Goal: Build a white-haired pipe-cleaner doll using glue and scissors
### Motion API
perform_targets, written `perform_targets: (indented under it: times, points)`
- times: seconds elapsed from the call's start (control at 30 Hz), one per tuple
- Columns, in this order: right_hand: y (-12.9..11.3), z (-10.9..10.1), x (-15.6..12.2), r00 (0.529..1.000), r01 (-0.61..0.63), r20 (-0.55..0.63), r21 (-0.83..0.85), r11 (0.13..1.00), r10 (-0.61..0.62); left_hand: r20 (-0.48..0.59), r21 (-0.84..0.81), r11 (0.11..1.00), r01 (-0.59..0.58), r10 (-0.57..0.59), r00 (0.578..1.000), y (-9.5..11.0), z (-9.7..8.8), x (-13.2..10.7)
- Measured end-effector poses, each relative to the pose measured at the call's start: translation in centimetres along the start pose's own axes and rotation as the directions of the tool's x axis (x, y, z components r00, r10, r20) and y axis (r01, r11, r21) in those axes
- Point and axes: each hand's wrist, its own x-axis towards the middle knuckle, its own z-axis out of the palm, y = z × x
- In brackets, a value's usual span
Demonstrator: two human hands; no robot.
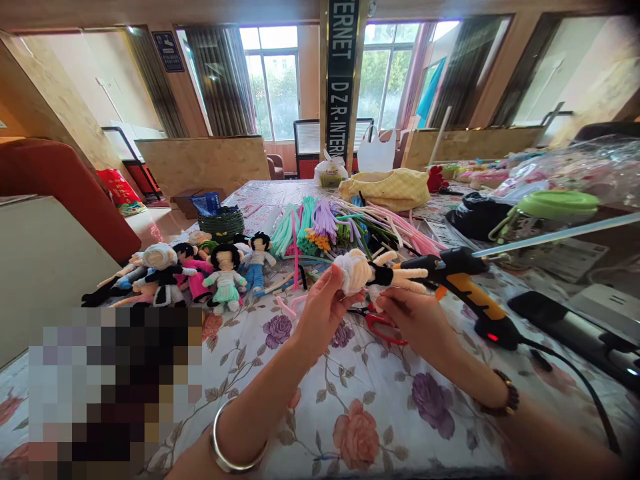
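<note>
Lying left of the doll [373,273]: finished dolls [200,273], fuzzy, rounded, in a row on the floral tablecloth [360,413]. Left hand [320,310] pinching the doll's cream woolly head; doll level above the cloth, black waistband, thin tan limbs. Right hand [415,319] gripping its legs. Just right of the doll: glue gun [465,287], black-and-orange plastic, angular.

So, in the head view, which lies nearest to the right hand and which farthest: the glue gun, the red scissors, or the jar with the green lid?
From the right hand, which holds the doll:
1. red scissors, on the cloth just under and left of the hand.
2. glue gun, a little to its right.
3. jar with the green lid, far right, behind the gun.
</note>
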Motion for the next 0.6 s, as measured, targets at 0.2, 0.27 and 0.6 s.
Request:
perform_targets:
  times: [0.2,0.27,0.6]
  points:
    - [0.0,0.2,0.0,0.988,-0.118,0.120,0.181,0.976,0.097,-0.047,-0.052,0.999,0.014,-0.016,0.999,0.3,0.1,0.2]
    - [-0.1,0.2,0.1,0.973,-0.155,0.209,0.286,0.946,0.096,-0.058,-0.055,0.998,0.016,-0.019,0.998,0.3,0.1,0.1]
    - [-1.2,-0.8,0.3,0.936,-0.238,0.331,0.349,0.906,0.119,-0.068,-0.113,0.989,0.099,-0.107,0.992,1.0,0.7,-0.1]
